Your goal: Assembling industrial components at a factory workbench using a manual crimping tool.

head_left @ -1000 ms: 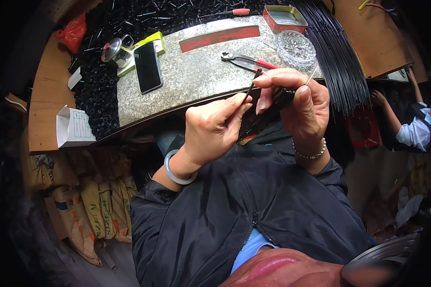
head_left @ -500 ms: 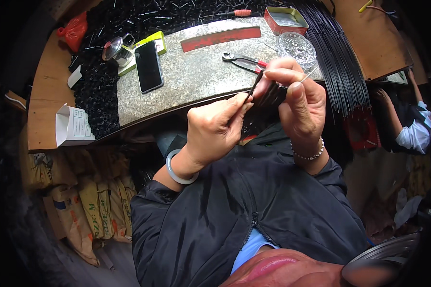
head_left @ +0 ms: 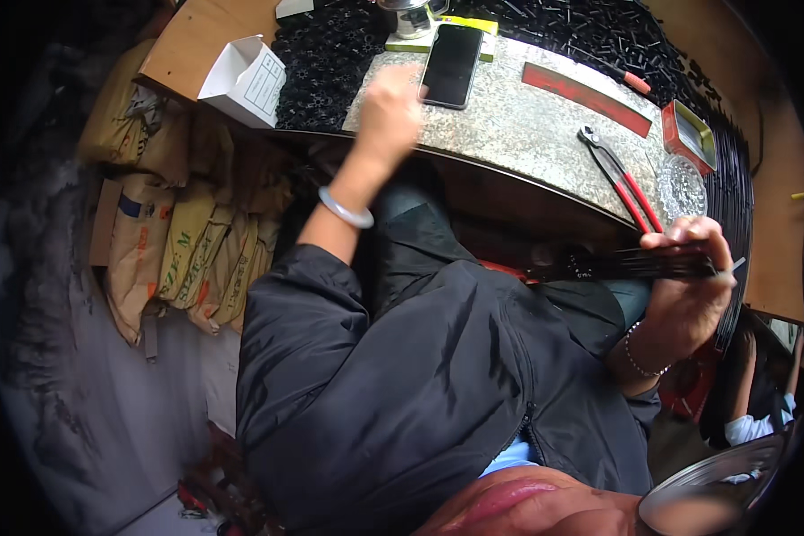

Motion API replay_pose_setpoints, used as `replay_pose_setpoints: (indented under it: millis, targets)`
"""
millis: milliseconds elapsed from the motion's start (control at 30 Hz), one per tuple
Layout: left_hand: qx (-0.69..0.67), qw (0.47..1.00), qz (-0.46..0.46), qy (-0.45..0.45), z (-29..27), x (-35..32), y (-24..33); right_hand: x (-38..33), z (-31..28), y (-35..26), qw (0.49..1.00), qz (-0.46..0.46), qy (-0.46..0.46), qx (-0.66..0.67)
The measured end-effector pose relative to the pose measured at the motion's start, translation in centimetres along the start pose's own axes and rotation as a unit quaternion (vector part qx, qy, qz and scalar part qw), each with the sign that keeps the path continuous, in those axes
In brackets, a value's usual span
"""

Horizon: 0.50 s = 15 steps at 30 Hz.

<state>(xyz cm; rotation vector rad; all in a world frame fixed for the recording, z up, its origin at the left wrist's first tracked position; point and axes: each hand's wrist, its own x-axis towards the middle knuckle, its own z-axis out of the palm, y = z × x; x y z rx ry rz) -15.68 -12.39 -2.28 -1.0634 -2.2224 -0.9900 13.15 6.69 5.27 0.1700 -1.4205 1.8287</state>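
My left hand [head_left: 389,112], a pale bangle on its wrist, is over the left end of the speckled stone slab [head_left: 500,121]. It is just left of a dark phone [head_left: 451,67], and its fingers are smeared by motion. Low at the right, my right hand [head_left: 688,299] is closed around a bundle of thin black rods [head_left: 630,265]. The rods point left over my lap. A short pale tip [head_left: 735,266] sticks out by its fingertips. Just beyond that hand, red-handled pincers [head_left: 630,192] lie on the slab.
Small black tubular pieces [head_left: 317,67] cover the table left of and behind the slab. A white open box [head_left: 246,82] stands at the left edge. At right are a clear glass dish [head_left: 682,186], a red tin [head_left: 688,134] and long black rods [head_left: 731,205]. A person's sleeve [head_left: 750,429] shows far right.
My hands, together over the table's front edge before, have separated. The left went left toward the phone; the right came lower right with the bundle. The whole view has turned left.
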Motion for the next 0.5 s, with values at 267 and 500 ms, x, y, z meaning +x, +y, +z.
replay_pose_setpoints:
  millis: [267,500]
  targets:
    - [0.162,0.982,-0.075,-0.066,2.2,5.1,-14.2,0.7,0.7,1.1,1.0,0.018,-0.024,0.01]
    - [0.21,0.968,-0.094,-0.103,4.9,5.9,-13.1,0.8,-0.1,1.0,0.999,0.02,-0.014,-0.026]
